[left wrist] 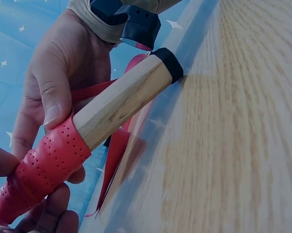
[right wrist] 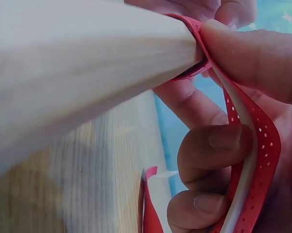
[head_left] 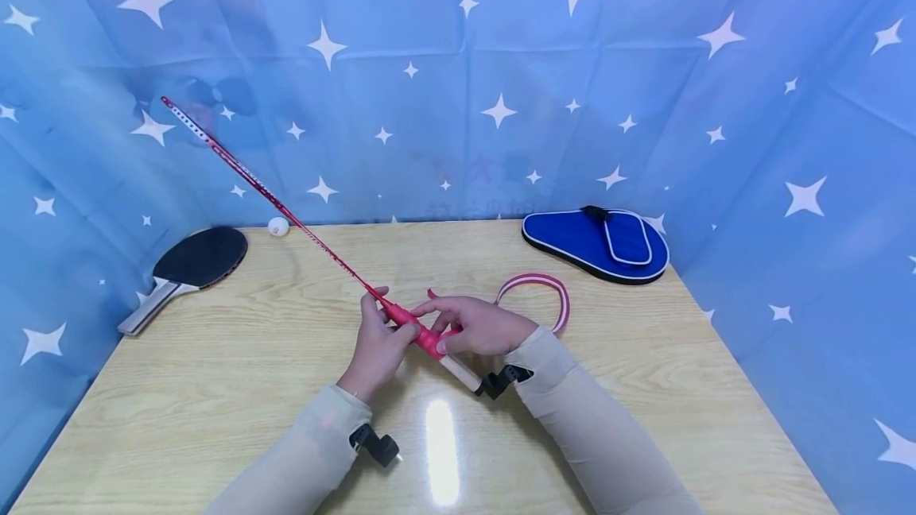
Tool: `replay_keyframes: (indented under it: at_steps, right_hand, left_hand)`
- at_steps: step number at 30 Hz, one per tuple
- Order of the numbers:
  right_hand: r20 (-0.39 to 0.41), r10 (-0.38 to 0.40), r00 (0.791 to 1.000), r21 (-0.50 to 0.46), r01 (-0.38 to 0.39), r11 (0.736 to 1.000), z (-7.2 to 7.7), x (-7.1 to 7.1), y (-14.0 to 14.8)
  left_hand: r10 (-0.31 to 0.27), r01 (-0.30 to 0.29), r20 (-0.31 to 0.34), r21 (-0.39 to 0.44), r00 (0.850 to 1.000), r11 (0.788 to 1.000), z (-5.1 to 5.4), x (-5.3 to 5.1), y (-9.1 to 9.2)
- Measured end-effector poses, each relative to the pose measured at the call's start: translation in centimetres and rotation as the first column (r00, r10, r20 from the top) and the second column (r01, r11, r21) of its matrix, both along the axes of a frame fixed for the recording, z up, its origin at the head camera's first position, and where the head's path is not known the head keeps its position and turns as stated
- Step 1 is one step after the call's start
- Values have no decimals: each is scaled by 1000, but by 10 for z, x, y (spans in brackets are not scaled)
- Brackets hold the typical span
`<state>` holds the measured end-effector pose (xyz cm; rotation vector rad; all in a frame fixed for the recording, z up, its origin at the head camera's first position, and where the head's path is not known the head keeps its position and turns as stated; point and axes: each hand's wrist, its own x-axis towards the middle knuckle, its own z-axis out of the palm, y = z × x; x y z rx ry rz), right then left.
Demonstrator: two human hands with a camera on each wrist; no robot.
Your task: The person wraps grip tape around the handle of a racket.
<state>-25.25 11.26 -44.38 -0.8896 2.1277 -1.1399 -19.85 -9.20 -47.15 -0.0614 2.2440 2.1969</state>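
A red racket (head_left: 272,199) slants from the upper left down to the hands, its frame seen edge-on. Red perforated tape (left wrist: 49,160) is wound round the upper part of its handle; the lower wood (left wrist: 121,99) is bare, with a black end cap. The left hand (head_left: 381,344) grips the wrapped part between thumb and fingers. At the lower edge of the wrap, the right hand (head_left: 481,326) pinches the tape with its thumb, other fingers curled round the loose strip (right wrist: 262,141). The strip's far part (head_left: 561,300) loops on the table beyond the right wrist.
A black table tennis bat (head_left: 202,257) lies at the table's back left, with a white ball (head_left: 278,226) beside it. A blue padded case (head_left: 572,235) lies at the back right. Blue star-patterned curtains (head_left: 429,102) enclose the wooden table (head_left: 236,388) at the back and sides.
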Motion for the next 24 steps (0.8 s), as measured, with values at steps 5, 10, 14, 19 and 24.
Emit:
replay_keyframes:
  at_steps: [5,10,14,19,24]
  right_hand:
    - [-43,-12,999,18,13,1000,-1,0,0]
    - [-78,-21,997,21,23,1000,-2,-1,1]
    - [-85,-16,996,14,17,1000,-2,-1,1]
    - [-84,-25,996,22,27,999,-2,-2,1]
    - [-101,-16,995,21,18,1000,-1,-3,2]
  left_hand:
    - [-6,6,2,-15,1000,1000,-3,0,-1]
    - [-9,9,-2,-38,1000,999,-2,1,-1]
    - [-6,6,-6,-25,1000,1000,-1,1,-1]
    - [11,-12,-22,-10,1000,1000,-2,0,-1]
    - [30,-30,-32,-15,999,999,0,0,0]
